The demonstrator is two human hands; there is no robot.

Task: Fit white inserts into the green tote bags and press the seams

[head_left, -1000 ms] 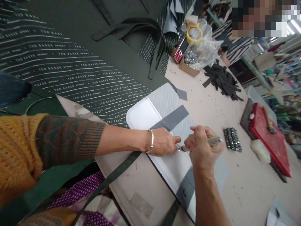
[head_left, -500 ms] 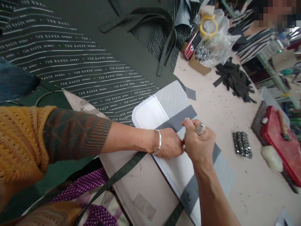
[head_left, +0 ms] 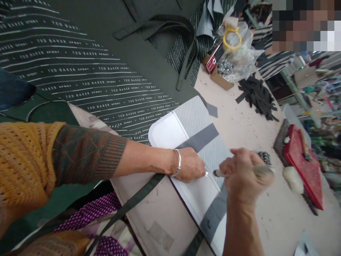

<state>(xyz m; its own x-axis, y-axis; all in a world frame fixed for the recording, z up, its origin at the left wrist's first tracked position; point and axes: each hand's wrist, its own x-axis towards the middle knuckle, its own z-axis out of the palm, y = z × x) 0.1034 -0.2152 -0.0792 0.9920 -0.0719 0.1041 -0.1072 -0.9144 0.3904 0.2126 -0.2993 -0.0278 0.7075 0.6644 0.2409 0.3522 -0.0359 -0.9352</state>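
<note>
On the table lies a long white panel (head_left: 170, 129) with a rounded end, grey straps and translucent sheeting across it. My left hand (head_left: 189, 165), with a silver bangle at its wrist, rests closed on the panel. At its fingertips is a small shiny metal piece (head_left: 206, 174). My right hand (head_left: 243, 174) is wrapped round a short rod-like hand tool, whose dark tip (head_left: 216, 173) points toward the left fingers, a little apart from them. The tool's handle end is blurred. One grey strap (head_left: 202, 137) crosses beyond my left hand, another (head_left: 213, 213) nearer me.
Dark printed fabric (head_left: 87, 78) with black straps spreads at the upper left. A cardboard box (head_left: 221, 80) of small metal parts stands beside yellow tape (head_left: 232, 39). Black strips (head_left: 257, 96) are heaped to the right, near a red slab (head_left: 303, 167) with a hammer (head_left: 305, 145).
My right hand has drawn back to the right with the tool, tilting it and opening a gap to my left hand. The left hand stays on the panel; the shiny piece shows more clearly.
</note>
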